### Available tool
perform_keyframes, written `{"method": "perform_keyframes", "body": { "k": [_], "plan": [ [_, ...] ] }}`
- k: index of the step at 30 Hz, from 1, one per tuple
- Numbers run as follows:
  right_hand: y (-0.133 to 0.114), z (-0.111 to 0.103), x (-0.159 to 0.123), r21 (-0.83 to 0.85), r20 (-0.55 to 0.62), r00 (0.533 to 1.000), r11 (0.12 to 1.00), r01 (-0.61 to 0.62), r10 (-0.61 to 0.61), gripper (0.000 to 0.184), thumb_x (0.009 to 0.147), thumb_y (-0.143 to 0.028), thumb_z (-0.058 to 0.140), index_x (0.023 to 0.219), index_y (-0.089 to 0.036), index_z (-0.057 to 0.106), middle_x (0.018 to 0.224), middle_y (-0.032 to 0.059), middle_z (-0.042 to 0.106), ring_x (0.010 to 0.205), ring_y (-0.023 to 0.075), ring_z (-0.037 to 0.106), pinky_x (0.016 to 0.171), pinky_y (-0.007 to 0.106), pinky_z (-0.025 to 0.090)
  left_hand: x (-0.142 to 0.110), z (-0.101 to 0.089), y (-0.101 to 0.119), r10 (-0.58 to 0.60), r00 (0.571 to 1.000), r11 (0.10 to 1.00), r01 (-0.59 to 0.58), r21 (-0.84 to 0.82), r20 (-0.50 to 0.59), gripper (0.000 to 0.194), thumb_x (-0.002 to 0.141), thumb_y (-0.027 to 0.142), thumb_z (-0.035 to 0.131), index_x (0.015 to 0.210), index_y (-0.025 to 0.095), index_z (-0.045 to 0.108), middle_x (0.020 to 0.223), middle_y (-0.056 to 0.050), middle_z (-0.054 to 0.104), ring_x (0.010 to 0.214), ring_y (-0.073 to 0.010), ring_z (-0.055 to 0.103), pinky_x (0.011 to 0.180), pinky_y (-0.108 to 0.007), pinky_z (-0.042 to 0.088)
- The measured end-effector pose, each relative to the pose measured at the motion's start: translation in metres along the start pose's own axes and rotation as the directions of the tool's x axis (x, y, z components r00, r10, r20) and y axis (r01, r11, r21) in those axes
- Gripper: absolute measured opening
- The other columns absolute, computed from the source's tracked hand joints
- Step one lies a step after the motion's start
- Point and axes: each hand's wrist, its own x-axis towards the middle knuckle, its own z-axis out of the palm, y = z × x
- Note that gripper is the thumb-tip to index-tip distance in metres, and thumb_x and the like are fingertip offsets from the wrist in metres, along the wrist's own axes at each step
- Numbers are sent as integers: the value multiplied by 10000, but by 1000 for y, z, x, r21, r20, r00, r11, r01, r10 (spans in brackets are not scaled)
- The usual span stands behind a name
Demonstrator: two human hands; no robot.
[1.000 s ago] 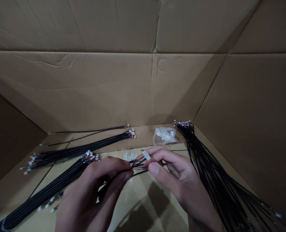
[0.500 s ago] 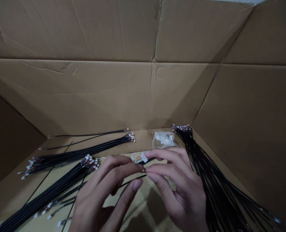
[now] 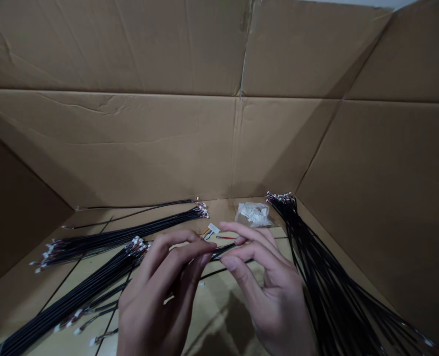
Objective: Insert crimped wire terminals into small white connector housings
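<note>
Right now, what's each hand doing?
Left hand: closed, pinching a black cable.
Right hand: closed, pinching the same cable.

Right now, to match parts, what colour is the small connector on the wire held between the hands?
White, in the head view: the connector.

Left hand (image 3: 148, 301) and right hand (image 3: 278, 306) are bare, with short nails (image 3: 229, 263).

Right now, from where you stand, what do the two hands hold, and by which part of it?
A black wire harness is pinched along its black cable, by the left hand and right hand fingertips, just below its white connector.
</note>
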Motion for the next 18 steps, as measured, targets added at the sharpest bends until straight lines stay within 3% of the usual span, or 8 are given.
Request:
{"method": "perform_keyframes", "body": {
  "k": [3,6,12,15,18],
  "plan": [
    [-2,0,-2,0,10,999,999,-33,33,161,959,-145,675,829,-230,717,1175,18,826,1094,176,747,933,315,587,0,-1,0,-21,1000,1000,21,-12,1,234,1000,113,592,1069,316,684,1080,17,644,960,-102,669,878,-165,552],
    [-2,-1,-2,99,59,989,985,-139,134,161,965,-192,674,816,-239,714,1167,0,821,1104,175,744,956,329,578,2,-4,2,-40,999,999,41,-33,16,215,999,137,600,1039,327,693,1067,19,651,971,-112,671,864,-172,561],
    [4,-1,0,355,184,917,846,-398,354,115,984,-347,689,922,-267,743,1202,18,796,1169,219,737,1048,413,548,4,-5,5,-48,999,995,49,-86,14,192,995,143,611,1008,312,702,1001,15,667,910,-122,674,769,-186,554],
    [5,-1,1,385,186,926,843,-375,327,87,972,-305,698,915,-265,750,1177,25,805,1137,219,753,1013,402,576,3,-4,7,-60,998,994,61,-90,19,189,989,136,612,976,301,703,970,7,673,868,-135,677,732,-210,558],
    [3,0,2,338,120,966,905,-258,231,98,957,-211,689,897,-260,748,1142,15,815,1097,200,767,957,366,597,4,-3,7,-69,997,993,73,-94,38,190,988,144,617,979,314,703,968,19,680,857,-124,685,701,-193,553]
  ]
}}
